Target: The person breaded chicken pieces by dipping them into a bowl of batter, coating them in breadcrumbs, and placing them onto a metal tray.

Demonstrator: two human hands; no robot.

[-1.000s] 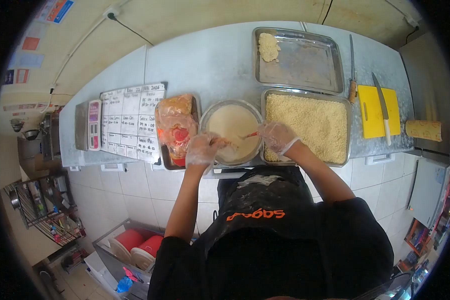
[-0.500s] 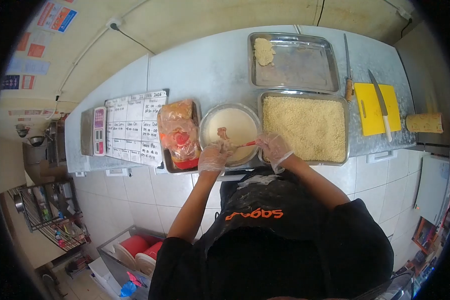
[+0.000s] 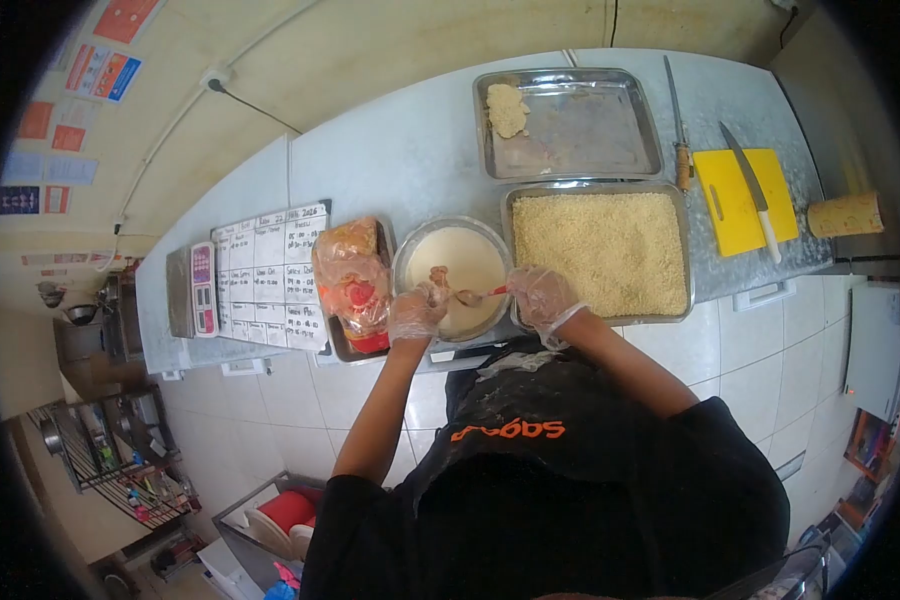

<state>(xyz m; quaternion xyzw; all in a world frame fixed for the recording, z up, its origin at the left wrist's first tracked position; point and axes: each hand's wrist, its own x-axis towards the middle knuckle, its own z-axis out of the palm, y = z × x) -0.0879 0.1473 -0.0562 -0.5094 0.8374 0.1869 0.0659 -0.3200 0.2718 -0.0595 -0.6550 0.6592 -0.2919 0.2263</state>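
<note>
A metal bowl (image 3: 400,292) of pale, creamy batter (image 3: 465,255) stands at the counter's near edge. Over its left side my left hand (image 3: 416,313), in a clear plastic glove, pinches a piece of raw meat (image 3: 439,276) that sticks up past the fingertips. My right hand (image 3: 546,296), gloved too, grips the red handle of a spoon (image 3: 468,297). The spoon's head points left over the batter, close to the meat. Just beyond my right hand is a metal tray of yellowish crumbs (image 3: 600,250).
Left of the bowl, a tray holds bagged food (image 3: 355,275). A whiteboard (image 3: 270,280) and a scale (image 3: 202,290) lie further left. One crumbed piece (image 3: 508,110) rests in the back tray (image 3: 580,150). At right are a sharpening rod (image 3: 675,110), a knife (image 3: 750,180) and a yellow board (image 3: 715,235).
The whole view has shifted slightly. The spoon's head now shows beside my left fingers, which covered it before. Both hands keep their holds over the bowl.
</note>
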